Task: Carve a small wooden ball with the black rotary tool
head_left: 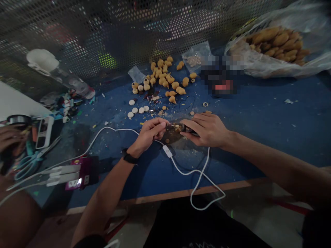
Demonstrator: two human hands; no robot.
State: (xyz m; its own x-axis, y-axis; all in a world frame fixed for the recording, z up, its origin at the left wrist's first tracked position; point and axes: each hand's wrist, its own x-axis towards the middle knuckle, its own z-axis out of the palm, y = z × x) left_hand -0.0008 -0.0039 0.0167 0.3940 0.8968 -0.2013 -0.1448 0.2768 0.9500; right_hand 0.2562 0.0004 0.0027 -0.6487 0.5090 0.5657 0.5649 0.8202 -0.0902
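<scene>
My left hand is closed in a pinch on something too small to make out, thin and pointing right. Close by, my right hand wraps around a dark corded hand tool with a metallic end that faces my left fingertips. Its exact kind is unclear. A white cord hangs from under my right hand and loops over the table edge, with an inline switch below my left hand. Light chips and dust lie around both hands. Past them are several white discs and a small ring.
Small tan gourds are heaped at the back, beneath a perforated metal screen. A plastic bag of gourds lies back right. On the left are a purple box with white plugs, scissors, a bottle and another person's hand.
</scene>
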